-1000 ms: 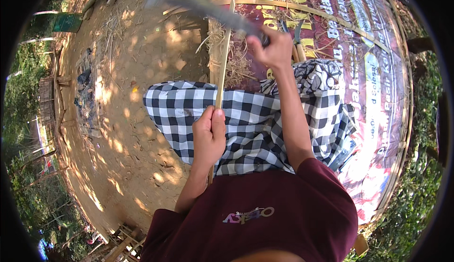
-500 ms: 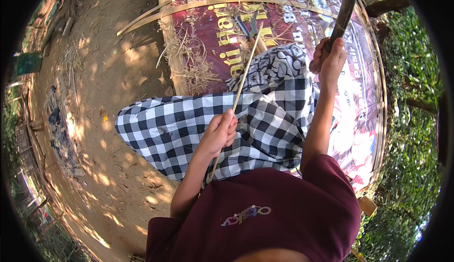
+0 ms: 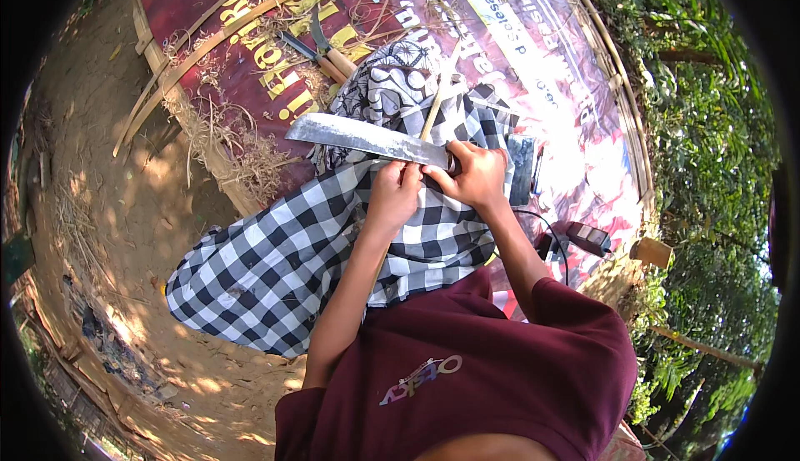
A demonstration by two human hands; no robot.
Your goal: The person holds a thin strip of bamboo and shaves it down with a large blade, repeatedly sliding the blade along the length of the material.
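My right hand (image 3: pixel 473 176) is closed round the handle end of a machete (image 3: pixel 358 134). Its broad grey blade points left, across a thin pale bamboo strip (image 3: pixel 436 107). My left hand (image 3: pixel 395 199) grips the strip just below the blade, its fingers close to my right thumb. The strip's far end sticks up beyond the blade; its near part is hidden by my hand and forearm. Under both hands, a black-and-white checked cloth (image 3: pixel 275 253) lies over my legs. I cannot tell whether the edge bites into the strip.
Two blades with wooden handles (image 3: pixel 336 65) lie ahead on a printed red sheet (image 3: pixel 187 11). Curled shavings (image 3: pixel 242 157) litter its left side, and long bamboo strips (image 3: pixel 250 15) cross it. Right of me sit a dark device (image 3: pixel 588 239) and a cable (image 3: pixel 557 232). Bare ground (image 3: pixel 125 169) is left.
My right hand has come down and inward from the upper right, bringing the machete level across the bamboo strip. Both hands are now close together. The view has turned and shifted right.
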